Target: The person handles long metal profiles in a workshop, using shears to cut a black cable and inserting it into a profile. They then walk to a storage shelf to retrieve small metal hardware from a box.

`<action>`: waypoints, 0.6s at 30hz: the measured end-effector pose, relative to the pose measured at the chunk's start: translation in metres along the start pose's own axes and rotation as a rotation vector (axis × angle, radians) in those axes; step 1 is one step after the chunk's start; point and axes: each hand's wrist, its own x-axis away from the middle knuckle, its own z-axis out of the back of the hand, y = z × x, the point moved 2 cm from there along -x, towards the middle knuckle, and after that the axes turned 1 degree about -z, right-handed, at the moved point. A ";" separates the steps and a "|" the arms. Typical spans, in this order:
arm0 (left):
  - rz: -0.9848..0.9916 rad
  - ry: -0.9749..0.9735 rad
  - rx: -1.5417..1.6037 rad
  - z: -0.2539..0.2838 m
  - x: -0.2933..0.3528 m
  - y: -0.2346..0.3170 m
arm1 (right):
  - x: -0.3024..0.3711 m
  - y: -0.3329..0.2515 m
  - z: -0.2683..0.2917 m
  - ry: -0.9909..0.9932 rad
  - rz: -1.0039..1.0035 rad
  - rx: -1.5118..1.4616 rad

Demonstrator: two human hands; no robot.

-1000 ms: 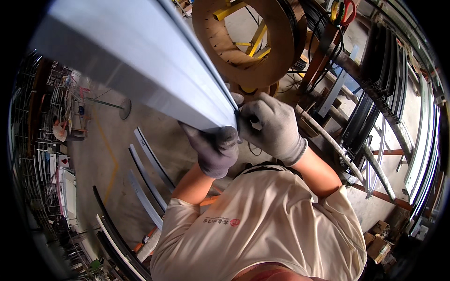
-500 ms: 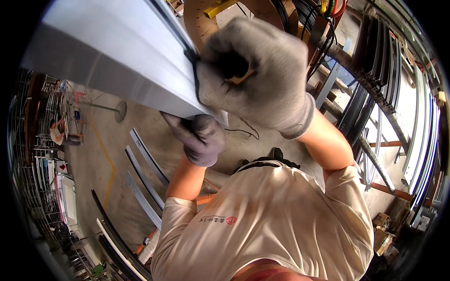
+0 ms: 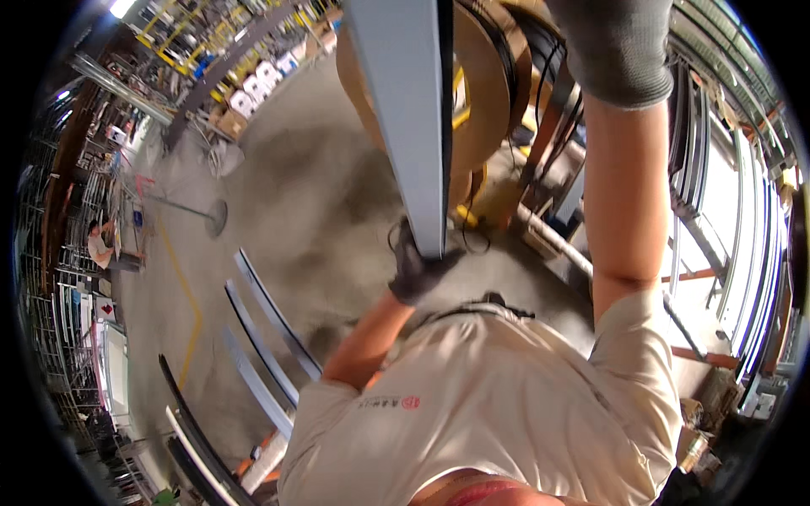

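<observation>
A long light-grey metal profile [image 3: 401, 110] with a black strip along its right edge stands in front of me, running up out of the top of the picture. My left hand [image 3: 419, 268], in a dark grey glove, grips its near lower end from below, thumb out to the right side. My right hand [image 3: 620, 55], in a grey knit glove, is raised at the upper right, apart from the visible part of the profile. The upper edge cuts off its fingers, so whether it holds anything is hidden.
A large brown reel [image 3: 485, 93] wound with black strip stands behind the profile. Several grey profiles [image 3: 266, 358] stand at the left. Racks with long bars [image 3: 742, 244] line the right side. A post base [image 3: 216, 218] stands on the floor; another person [image 3: 99, 246] is far left.
The profile has swung from slanting at the upper left to near upright ahead of me. My right hand has left its near end and reached up; my left hand has moved right with that end.
</observation>
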 end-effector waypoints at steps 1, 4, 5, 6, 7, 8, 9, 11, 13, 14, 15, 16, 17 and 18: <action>-0.127 0.004 -0.181 -0.016 -0.001 -0.011 | -0.014 -0.011 0.019 0.034 0.021 0.035; -0.210 0.067 -0.308 -0.009 -0.004 0.005 | -0.031 -0.003 0.014 0.092 -0.002 -0.071; -0.124 0.130 -0.264 -0.004 -0.005 0.021 | -0.028 0.002 0.006 0.112 -0.036 -0.124; -0.145 0.133 -0.257 -0.007 -0.006 0.016 | -0.022 0.003 0.003 0.125 -0.072 -0.154; -0.157 0.130 -0.250 -0.011 -0.006 0.008 | -0.018 0.007 0.002 0.151 -0.107 -0.179; -0.151 0.126 -0.236 -0.014 -0.005 0.002 | -0.015 0.011 0.002 0.181 -0.138 -0.207; -0.136 0.123 -0.227 -0.018 -0.003 -0.004 | -0.012 0.026 -0.001 0.219 -0.098 -0.099; -0.079 0.092 -0.199 -0.019 0.009 -0.020 | -0.017 0.035 -0.001 0.237 -0.054 0.019; 0.011 0.018 -0.152 -0.018 0.028 -0.045 | -0.019 0.038 0.001 0.197 -0.056 0.055; -0.018 0.018 -0.167 -0.018 0.033 -0.054 | -0.020 0.035 0.002 0.196 -0.100 -0.018; -0.032 0.032 -0.185 -0.019 0.037 -0.058 | -0.023 0.027 0.002 0.189 -0.147 -0.090; -0.046 0.046 -0.204 -0.020 0.041 -0.063 | -0.025 0.021 0.002 0.183 -0.194 -0.162; -0.060 0.061 -0.224 -0.019 0.044 -0.067 | -0.027 0.015 0.002 0.198 -0.147 -0.112; -0.089 0.067 -0.267 -0.020 0.045 -0.071 | -0.028 0.009 0.002 0.211 -0.100 -0.060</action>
